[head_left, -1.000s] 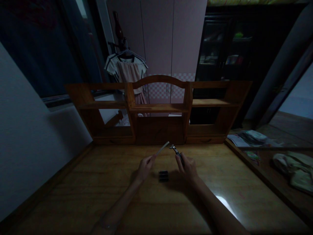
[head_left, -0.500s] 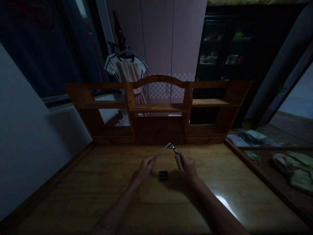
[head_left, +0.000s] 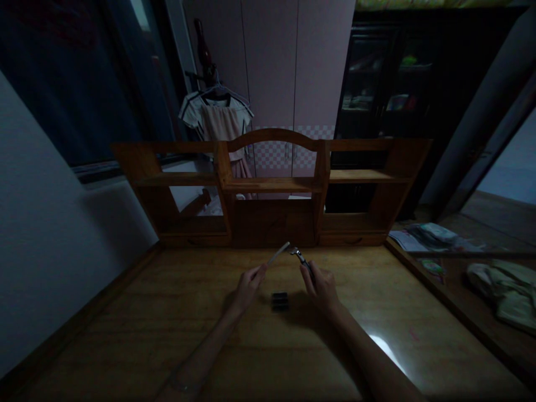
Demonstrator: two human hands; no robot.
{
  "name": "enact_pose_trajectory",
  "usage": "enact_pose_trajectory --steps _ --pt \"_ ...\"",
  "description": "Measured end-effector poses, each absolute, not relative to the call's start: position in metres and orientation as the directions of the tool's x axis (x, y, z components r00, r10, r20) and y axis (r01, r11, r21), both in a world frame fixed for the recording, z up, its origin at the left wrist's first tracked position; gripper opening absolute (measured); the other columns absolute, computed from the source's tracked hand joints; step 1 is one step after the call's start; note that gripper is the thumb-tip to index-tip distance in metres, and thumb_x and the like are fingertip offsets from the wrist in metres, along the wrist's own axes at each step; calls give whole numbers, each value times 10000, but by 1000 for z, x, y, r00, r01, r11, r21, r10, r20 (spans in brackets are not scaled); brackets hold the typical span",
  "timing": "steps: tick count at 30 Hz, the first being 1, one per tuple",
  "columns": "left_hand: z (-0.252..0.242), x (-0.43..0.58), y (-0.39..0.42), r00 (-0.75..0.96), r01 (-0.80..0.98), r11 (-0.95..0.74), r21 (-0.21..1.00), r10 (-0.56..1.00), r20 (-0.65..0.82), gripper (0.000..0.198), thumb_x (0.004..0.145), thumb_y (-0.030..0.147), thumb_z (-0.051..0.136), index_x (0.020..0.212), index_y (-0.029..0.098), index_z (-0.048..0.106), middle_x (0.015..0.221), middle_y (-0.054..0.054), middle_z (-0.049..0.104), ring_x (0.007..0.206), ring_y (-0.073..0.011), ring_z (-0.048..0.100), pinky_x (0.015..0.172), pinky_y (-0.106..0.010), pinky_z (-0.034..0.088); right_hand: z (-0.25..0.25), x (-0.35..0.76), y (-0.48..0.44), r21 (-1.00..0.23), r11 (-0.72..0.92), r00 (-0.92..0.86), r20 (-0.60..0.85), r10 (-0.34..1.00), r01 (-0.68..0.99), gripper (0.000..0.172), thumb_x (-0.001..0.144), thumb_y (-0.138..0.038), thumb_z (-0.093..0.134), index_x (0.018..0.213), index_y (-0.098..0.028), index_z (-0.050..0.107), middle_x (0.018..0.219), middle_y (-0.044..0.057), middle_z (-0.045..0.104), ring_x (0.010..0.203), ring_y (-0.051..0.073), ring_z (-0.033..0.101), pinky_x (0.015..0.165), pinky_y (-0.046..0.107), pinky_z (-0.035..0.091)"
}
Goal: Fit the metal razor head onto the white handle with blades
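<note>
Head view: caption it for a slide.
Over a yellowish-brown wooden desktop, the left hand holds a thin pale stick, the right hand a silver-headed, dark-handled tool.

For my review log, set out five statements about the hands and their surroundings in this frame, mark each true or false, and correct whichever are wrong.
1. The left hand holds a slim pale stick. True.
2. The right hand lies flat and holds nothing. False: it grips a razor-like tool with a silver head.
3. Small dark pieces lie on the wooden desktop between the two arms. True.
4. The wooden shelf unit stands nearer the camera than the hands do. False: it stands beyond them, at the far side of the desktop.
5. A light top with dark trim hangs beyond the shelf unit. True.
</note>
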State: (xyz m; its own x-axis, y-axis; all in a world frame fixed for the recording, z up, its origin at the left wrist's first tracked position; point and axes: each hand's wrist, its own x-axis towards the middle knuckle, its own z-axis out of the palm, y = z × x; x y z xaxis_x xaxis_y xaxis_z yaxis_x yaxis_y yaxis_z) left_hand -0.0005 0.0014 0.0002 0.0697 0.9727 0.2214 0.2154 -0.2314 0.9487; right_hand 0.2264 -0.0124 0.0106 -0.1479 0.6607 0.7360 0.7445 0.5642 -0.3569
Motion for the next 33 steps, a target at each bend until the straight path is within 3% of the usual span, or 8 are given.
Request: enact_pose_trajectory --steps 11,29,33 --pt "1 0 0 47 182 -209 961 978 204 449 844 554 419 607 175 373 565 59 290 517 -82 270 474 -210 194 11 225 -13 -364 556 -145 727 671 747 180 929 -283 419 850 -165 529 590 4 555 494 108 497 512 229 298" --pt "5 0 -1 47 285 -288 914 957 287 428 833 534 461 629 158 466 587 44 319 558 -97 304 508 -221 219 12 224 -15 -382 565 -156 712 684 731 176 933 -283 415 855 -167 523 605 5 556 502 108 495 520 231 295" --pt "4 0 -2 39 243 -278 929 960 277 444 835 553 440 609 171 420 570 50 310 529 -91 287 491 -218 210 13 224 -16 -386 559 -152 709 689 734 175 932 -283 419 851 -166 521 593 4 543 492 108 475 511 237 278"
